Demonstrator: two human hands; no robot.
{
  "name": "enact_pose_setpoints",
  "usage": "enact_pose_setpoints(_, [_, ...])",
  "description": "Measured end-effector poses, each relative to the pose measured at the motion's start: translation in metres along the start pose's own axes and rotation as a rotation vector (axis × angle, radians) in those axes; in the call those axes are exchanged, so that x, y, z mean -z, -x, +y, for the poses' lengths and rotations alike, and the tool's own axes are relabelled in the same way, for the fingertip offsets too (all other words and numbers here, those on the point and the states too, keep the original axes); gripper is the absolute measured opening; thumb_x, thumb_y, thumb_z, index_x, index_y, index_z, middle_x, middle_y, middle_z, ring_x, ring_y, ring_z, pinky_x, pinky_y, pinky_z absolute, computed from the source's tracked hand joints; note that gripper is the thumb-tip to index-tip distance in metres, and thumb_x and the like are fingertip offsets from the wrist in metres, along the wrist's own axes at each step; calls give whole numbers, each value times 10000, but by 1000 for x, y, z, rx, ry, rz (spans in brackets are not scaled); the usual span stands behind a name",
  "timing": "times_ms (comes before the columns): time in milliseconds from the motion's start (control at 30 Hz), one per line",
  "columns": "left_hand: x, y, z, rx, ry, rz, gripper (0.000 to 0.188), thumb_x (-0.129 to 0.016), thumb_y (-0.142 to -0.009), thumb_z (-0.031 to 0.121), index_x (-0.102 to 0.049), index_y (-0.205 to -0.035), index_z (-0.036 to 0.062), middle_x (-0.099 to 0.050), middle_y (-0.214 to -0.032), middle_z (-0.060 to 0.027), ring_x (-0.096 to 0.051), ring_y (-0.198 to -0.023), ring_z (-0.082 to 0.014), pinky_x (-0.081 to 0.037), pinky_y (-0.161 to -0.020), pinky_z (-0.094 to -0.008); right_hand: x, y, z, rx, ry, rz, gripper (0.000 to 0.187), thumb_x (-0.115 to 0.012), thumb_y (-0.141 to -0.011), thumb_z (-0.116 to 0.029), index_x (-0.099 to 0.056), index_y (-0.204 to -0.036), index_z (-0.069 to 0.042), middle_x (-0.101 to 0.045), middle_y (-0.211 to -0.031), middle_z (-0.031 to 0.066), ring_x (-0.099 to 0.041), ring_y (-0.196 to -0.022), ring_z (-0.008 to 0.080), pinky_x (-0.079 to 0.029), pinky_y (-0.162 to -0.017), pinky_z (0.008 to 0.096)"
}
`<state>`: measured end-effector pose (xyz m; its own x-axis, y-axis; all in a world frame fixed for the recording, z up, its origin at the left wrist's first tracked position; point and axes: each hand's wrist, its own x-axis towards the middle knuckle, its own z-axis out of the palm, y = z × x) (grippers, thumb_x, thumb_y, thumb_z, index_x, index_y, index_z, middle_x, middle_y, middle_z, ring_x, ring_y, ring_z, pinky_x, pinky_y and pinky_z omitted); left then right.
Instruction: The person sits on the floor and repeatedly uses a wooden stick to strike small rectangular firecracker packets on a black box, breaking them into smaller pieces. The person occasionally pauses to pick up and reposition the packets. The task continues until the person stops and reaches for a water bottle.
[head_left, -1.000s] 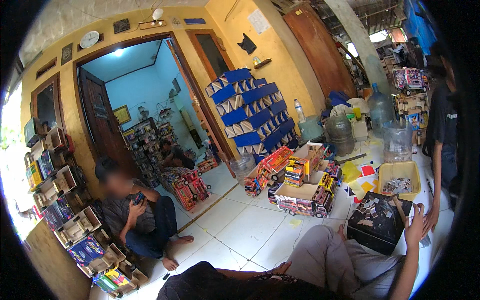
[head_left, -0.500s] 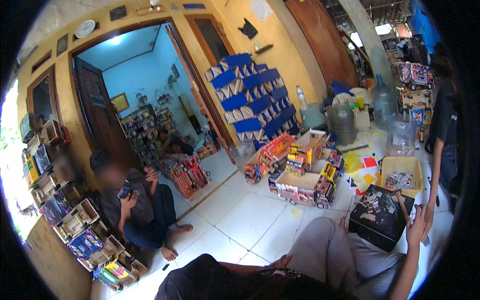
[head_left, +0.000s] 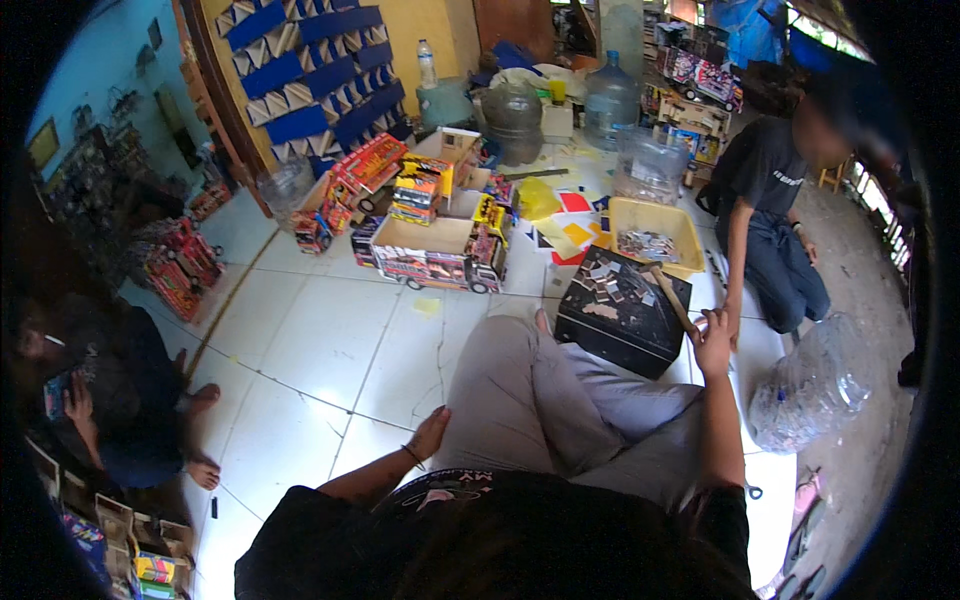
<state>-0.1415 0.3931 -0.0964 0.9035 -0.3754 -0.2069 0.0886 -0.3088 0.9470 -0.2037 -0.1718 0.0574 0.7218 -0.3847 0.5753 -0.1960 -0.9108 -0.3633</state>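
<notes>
My left hand (head_left: 432, 432) rests beside my left thigh, its fingers loosely stretched and nothing seen in them. My right hand (head_left: 712, 345) is at the near right corner of a black box (head_left: 625, 335), by the lower end of a hammer's wooden handle (head_left: 677, 302). Its fingers are curled; what they hold, if anything, I cannot make out. A co-worker's hand (head_left: 733, 318) reaches down right beside it, partly hidden by mine. On the box top lie several small flat grey and brown pieces (head_left: 612, 280).
Beyond the box stands a yellow tub (head_left: 672, 222) of small pieces. Coloured sheets (head_left: 570, 235) and toy trucks (head_left: 430, 255) lie left of it. A bag of clear plastic (head_left: 815, 385) sits at right. One person (head_left: 775, 200) kneels at right, another (head_left: 110, 390) sits at left.
My view has swung right and down, so the box and my right hand appear nearer the middle. The right hand stays beside the co-worker's hand. More of my left forearm shows.
</notes>
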Motion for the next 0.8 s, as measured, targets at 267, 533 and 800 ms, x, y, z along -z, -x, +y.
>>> enact_pose_setpoints(267, [79, 19, -83, -63, -358, 427, 510, -629, -843, 228, -459, -1279, 24, -556, -1153, -195, -520, -1080, -298, -423, -906, -386, 17, 12, -15, -73, 225, -251, 324, -628, -814, -302, -609, -1070, -105, -537, -1108, 172, -583, -949, 358, -468, -838, 445])
enact_pose_setpoints(533, [165, 101, -111, -50, -1088, 550, 690, -578, -832, 333, -312, -1387, 22, -289, -1426, -205, -280, -1306, -368, -219, -1086, -462, 123, -15, -110, -204, 245, -1072, 598, -500, -857, -503, -573, -1175, -2, -573, -1193, 190, -525, -1131, 296, -382, -971, 384])
enact_pose_setpoints(800, [157, 111, -92, -368, -1069, 119, 701, -507, -820, 420, -363, -1358, -6, -272, -1459, -184, -202, -1364, -367, -108, -1102, -532, 197, -36, -234, -365, -560, -1002, 703, -436, -878, -517, -416, -1322, 27, -502, -1290, 176, -507, -1148, 305, -357, -998, 433])
